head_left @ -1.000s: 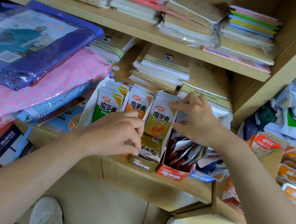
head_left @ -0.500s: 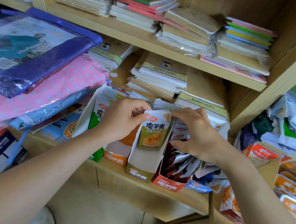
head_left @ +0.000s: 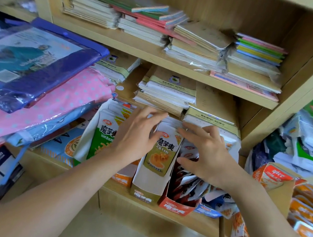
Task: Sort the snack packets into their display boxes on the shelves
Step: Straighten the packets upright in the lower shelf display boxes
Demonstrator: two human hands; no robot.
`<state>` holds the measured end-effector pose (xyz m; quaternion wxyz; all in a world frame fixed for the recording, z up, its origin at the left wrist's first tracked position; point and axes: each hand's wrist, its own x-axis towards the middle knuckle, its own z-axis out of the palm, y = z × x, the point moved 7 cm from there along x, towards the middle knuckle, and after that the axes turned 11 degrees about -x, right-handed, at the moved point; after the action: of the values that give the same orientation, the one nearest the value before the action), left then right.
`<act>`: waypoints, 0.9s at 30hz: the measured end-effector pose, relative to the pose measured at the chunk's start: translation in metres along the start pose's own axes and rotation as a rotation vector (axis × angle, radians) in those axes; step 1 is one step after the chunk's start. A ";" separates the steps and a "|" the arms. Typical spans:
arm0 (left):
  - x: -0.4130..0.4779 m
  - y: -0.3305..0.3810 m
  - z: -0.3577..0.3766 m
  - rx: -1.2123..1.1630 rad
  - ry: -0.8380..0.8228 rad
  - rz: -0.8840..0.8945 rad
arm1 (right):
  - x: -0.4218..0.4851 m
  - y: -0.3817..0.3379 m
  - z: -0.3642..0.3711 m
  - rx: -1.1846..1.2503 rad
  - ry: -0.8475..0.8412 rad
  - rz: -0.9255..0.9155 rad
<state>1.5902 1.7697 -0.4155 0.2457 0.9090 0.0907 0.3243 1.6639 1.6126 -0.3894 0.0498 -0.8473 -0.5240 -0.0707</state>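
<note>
A row of snack display boxes stands on the lower shelf (head_left: 160,218). An olive packet (head_left: 161,156) stands upright at the front of the olive display box (head_left: 142,195), with more packets behind it. My left hand (head_left: 136,135) lies over the packet tops with fingers spread and its thumb against the olive packet's left edge. My right hand (head_left: 206,154) reaches in from the right, straight fingers touching the top of the same row. Green packets (head_left: 103,137) fill the box to the left. Red packets (head_left: 188,184) lie loose in the red box (head_left: 176,208).
An orange box (head_left: 121,179) and a blue box (head_left: 207,212) flank the row. Stacks of notebooks (head_left: 167,92) lie behind the boxes and on the upper shelf. Wrapped fabric packs (head_left: 36,90) are piled at left. Orange snack packets (head_left: 306,211) sit at right.
My left hand has released its pinch on the olive packet and spread over the packet tops. The packet sits lower in its box. My right hand has flattened onto the row.
</note>
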 end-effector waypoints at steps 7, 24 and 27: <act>0.006 -0.002 -0.009 -0.041 0.096 -0.056 | -0.001 0.003 0.004 -0.066 -0.045 -0.013; 0.012 0.013 0.014 -0.027 -0.021 0.064 | 0.001 0.019 0.008 0.097 -0.058 0.075; 0.013 0.018 0.015 -0.022 0.041 0.011 | 0.002 0.023 0.009 0.125 -0.072 0.086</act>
<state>1.6097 1.7525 -0.4096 0.2522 0.8998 0.0873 0.3452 1.6857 1.6059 -0.3984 0.0867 -0.8662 -0.4921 -0.0052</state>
